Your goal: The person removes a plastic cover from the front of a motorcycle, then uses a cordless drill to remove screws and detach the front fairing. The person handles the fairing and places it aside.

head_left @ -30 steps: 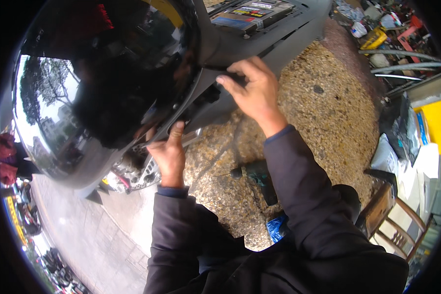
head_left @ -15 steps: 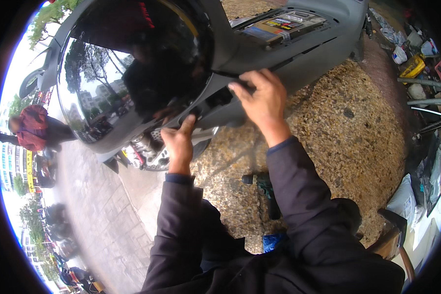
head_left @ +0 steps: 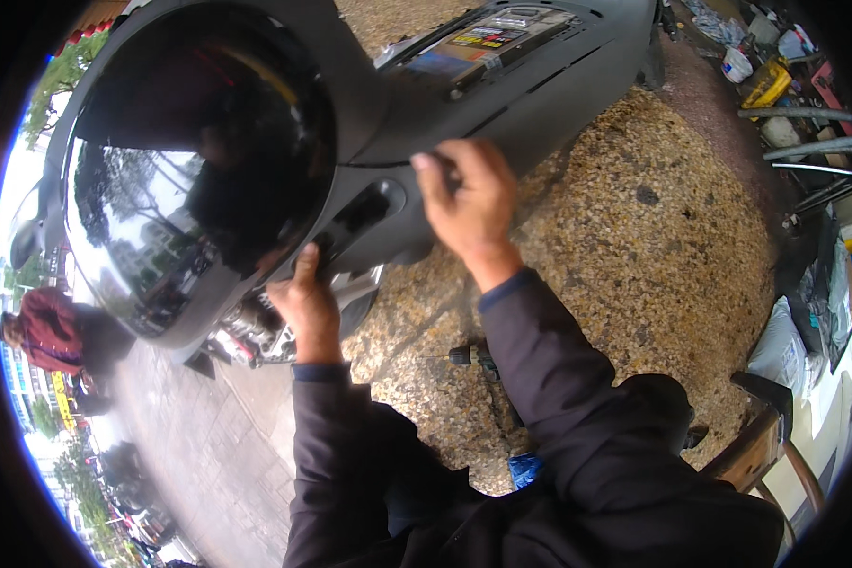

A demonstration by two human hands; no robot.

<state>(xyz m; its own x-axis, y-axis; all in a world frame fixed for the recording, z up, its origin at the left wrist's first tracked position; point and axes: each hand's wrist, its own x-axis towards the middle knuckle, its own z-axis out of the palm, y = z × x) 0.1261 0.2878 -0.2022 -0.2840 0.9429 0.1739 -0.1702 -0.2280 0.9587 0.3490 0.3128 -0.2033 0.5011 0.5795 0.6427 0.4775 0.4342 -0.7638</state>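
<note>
In front of me is a dark grey scooter with a glossy black, rounded front panel (head_left: 256, 180). Below that panel, a grey trim piece (head_left: 374, 175) has a dark elongated recess (head_left: 363, 210). My left hand (head_left: 305, 308) grips the lower edge of the bodywork, its thumb pressed on the surface and its other fingers partly hidden. Just right of the recess, my right hand (head_left: 471, 204) is raised, slightly blurred, thumb apart from its bent fingers. No object shows in it. Beyond, a battery (head_left: 483, 43) sits in the opened floorboard (head_left: 559, 71).
A power drill (head_left: 461, 355) lies on the pebbled ground (head_left: 653, 237), partly behind my right sleeve. A hammer (head_left: 767, 398) and a white sack (head_left: 779, 350) are at the right, below piled metal bars and scrap (head_left: 805, 133). A person in red (head_left: 49, 331) stands at the left.
My right hand has come off the trim, uncovering the recess. My left hand keeps to the panel's lower edge. The scooter now appears further left in view.
</note>
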